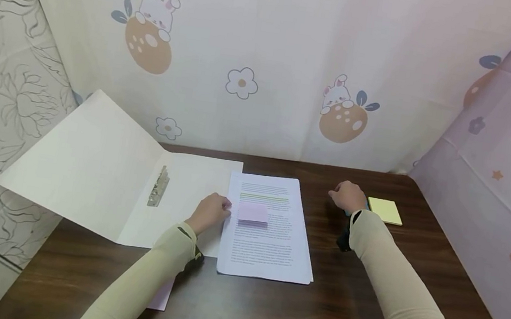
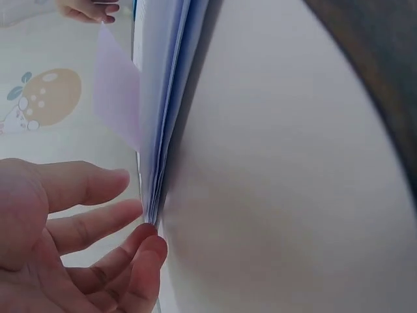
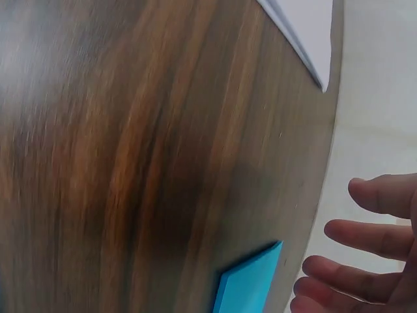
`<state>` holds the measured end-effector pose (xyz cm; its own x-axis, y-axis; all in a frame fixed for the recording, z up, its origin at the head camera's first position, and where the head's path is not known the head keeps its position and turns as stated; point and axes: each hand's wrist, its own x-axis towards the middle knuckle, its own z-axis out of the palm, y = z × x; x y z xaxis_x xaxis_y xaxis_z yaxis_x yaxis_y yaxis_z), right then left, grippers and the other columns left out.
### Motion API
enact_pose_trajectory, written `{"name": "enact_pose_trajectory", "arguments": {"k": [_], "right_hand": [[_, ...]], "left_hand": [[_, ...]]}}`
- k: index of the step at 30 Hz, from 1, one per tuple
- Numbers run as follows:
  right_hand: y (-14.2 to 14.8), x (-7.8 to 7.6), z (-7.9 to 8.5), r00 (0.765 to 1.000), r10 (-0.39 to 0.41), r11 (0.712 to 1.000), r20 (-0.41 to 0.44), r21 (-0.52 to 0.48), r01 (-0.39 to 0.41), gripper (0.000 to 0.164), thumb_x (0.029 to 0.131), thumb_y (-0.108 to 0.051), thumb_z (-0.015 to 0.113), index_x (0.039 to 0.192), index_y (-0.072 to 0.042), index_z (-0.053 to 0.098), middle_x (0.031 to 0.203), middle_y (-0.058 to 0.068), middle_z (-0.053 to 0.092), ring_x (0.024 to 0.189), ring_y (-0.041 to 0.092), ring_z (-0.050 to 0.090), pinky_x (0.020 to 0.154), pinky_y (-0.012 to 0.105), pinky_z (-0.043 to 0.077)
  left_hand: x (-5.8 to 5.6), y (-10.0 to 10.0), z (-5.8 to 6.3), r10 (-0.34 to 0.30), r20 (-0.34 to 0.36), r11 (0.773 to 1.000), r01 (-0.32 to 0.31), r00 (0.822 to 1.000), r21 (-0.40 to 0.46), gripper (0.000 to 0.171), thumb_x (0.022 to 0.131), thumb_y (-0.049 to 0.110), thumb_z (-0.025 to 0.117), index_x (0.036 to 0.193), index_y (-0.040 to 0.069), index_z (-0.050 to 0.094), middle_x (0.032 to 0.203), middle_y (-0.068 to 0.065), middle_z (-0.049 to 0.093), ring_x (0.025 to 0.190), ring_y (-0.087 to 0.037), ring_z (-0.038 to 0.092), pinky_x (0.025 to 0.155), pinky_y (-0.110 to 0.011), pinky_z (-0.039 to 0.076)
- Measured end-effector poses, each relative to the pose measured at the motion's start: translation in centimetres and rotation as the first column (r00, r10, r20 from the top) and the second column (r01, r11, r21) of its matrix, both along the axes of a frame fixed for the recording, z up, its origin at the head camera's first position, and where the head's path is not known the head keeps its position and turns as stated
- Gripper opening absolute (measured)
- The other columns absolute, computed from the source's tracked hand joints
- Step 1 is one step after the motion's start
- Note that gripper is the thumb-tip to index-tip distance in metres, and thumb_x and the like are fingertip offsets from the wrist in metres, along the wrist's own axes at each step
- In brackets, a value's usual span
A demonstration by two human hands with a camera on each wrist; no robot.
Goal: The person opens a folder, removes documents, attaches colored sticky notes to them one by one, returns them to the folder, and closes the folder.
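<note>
Two hands were apart: my left hand (image 1: pixel 208 213) touched the papers (image 1: pixel 268 250) at their edge, fingers relaxed, seemingly steadying them where they overlapped the white folder (image 1: pixel 94 170); my right hand (image 1: pixel 349 197), holding nothing, hung near the blue pad (image 3: pixel 251 280).

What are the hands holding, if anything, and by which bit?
Nothing: the left hand is just at the left edge of the papers, not pinching them, and the right hand is empty.
</note>
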<state>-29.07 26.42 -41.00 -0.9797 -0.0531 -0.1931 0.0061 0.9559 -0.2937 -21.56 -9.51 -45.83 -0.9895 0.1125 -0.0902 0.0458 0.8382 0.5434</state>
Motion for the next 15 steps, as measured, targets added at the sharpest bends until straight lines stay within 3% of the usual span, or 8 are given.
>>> {"name": "enact_pose_trajectory", "arguments": {"k": [5, 11, 15], "right_hand": [[1.4, -0.1, -0.7, 0.999, -0.031, 0.999, -0.01, 0.021, 0.031, 0.048, 0.099, -0.026, 0.049, 0.125, 0.013, 0.055, 0.12, 0.033, 0.061, 0.103, 0.044, 0.062, 0.084, 0.052, 0.053], [2.9, 0.0, -1.6, 0.998, -0.062, 0.998, -0.005, 0.017, 0.062, 0.042, 0.097, -0.025, 0.052, 0.114, 0.013, 0.06, 0.094, 0.029, 0.066, 0.071, 0.031, 0.062, 0.059, 0.039, 0.05], [3.5, -0.1, -2.1, 0.996, -0.088, 0.996, 0.005, 0.027, 0.088, 0.042, 0.097, -0.026, 0.053, 0.109, 0.013, 0.062, 0.096, 0.031, 0.066, 0.067, 0.032, 0.063, 0.052, 0.037, 0.048]], "left_hand": [[0.0, 0.0, -0.3, 0.025, 0.015, 0.999, -0.025, 1.0, 0.04, 0.035, 0.086, 0.011, 0.067, 0.12, 0.001, 0.065, 0.102, -0.013, 0.069, 0.088, -0.023, 0.061, 0.079, -0.036, 0.051], [0.0, -0.2, -0.3, 0.043, 0.021, 0.997, -0.045, 0.999, 0.069, 0.041, 0.086, 0.011, 0.068, 0.125, 0.0, 0.061, 0.101, -0.013, 0.07, 0.082, -0.021, 0.062, 0.073, -0.031, 0.05], [0.0, -0.2, -0.3, 0.054, 0.035, 0.996, -0.057, 0.998, 0.074, 0.045, 0.086, 0.011, 0.068, 0.127, -0.004, 0.058, 0.097, -0.013, 0.07, 0.077, -0.019, 0.06, 0.067, -0.027, 0.047]]}}
